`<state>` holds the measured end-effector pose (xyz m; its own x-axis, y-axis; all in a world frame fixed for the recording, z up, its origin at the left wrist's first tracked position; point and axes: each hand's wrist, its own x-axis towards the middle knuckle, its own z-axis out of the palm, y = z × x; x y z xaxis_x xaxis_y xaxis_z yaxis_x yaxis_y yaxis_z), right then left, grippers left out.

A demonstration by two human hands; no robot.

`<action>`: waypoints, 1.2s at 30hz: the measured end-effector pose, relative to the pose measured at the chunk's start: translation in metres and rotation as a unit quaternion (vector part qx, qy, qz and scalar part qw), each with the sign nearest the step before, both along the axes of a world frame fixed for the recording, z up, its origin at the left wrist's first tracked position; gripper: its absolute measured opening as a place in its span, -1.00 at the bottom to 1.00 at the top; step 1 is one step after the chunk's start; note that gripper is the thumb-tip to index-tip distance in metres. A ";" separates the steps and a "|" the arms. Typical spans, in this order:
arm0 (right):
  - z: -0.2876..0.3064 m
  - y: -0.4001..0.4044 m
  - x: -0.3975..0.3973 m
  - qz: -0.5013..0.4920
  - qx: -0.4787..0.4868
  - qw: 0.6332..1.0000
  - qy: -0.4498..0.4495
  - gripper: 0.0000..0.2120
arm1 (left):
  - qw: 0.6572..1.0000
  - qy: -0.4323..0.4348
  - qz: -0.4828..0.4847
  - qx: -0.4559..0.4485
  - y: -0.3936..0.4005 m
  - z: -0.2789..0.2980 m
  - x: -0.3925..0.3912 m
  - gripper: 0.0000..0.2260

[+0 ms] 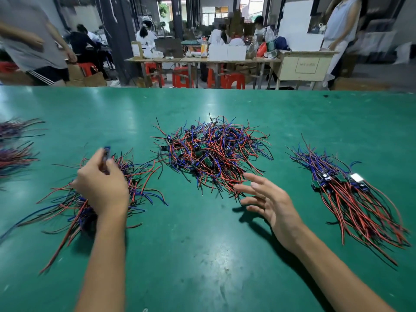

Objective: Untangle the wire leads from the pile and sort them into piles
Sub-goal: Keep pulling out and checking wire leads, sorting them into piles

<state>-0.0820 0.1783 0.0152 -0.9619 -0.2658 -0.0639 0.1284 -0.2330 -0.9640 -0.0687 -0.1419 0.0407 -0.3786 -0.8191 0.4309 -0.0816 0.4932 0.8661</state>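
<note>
- Tangle [211, 152]: a heap of red, blue and black leads with small green boards, mid-bench on the green bench [202, 255]. Leads run every way; the heap has no single long axis.
- Right hand [267, 203]: just short of the tangle's near right edge, fingers spread wide and straight, holding nothing. Fingertips point toward the heap; whether they touch the nearest strands cannot be told.
- Left hand [101, 185]: left of the tangle, over the left pile [94, 194], pinching a small dark-blue part between thumb and fingers. The part is blurred; its kind is not legible.
- Judgement: the right hand is the nearer to the tangle and is free, so the next lead likely falls to it, up and to its left.
- Right pile [351, 192]: right of the tangle, well apart, leads combed roughly parallel, slanting from far-left to near-right.
- Far bundles [15, 145]: further left of the tangle, cut off by the frame edge and blurred.
- The left pile's middle is hidden under the left hand and forearm.
</note>
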 end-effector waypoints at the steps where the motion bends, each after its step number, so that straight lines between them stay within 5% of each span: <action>1: -0.002 0.000 -0.001 0.003 0.002 1.000 0.000 -0.66 | 0.996 -0.077 0.025 -0.024 -0.007 -0.005 0.003 -0.74; 4: -0.004 0.002 -0.003 0.009 0.004 1.000 -0.003 -0.68 | 0.974 -0.219 0.031 -0.043 -0.007 -0.014 0.004 -0.74; 9: -0.009 0.003 -0.006 0.008 0.013 1.000 0.002 -0.72 | 0.973 -0.176 0.035 -0.146 0.016 -0.005 -0.006 -0.73; 12: -0.010 0.001 -0.006 0.001 0.035 0.999 0.014 -0.75 | 0.966 -0.121 -0.068 -0.218 0.038 -0.008 -0.027 -0.80; 17: -0.012 -0.005 -0.003 0.011 0.067 0.997 0.047 -0.84 | 0.871 -0.354 -0.287 -0.182 0.053 -0.024 -0.072 -0.52; 20: -0.015 -0.005 -0.002 0.033 0.102 0.992 0.069 -0.84 | 0.900 -0.306 -0.280 -0.133 0.043 -0.028 -0.076 -0.57; 27: -0.018 -0.004 -0.004 0.030 0.108 0.990 0.084 -0.84 | 0.929 -0.210 -0.226 -0.205 0.048 -0.037 -0.050 -0.91; 36: -0.020 -0.007 -0.005 0.033 0.114 0.989 0.092 -0.78 | 0.956 -0.140 -0.258 -0.010 0.052 -0.040 -0.044 -0.89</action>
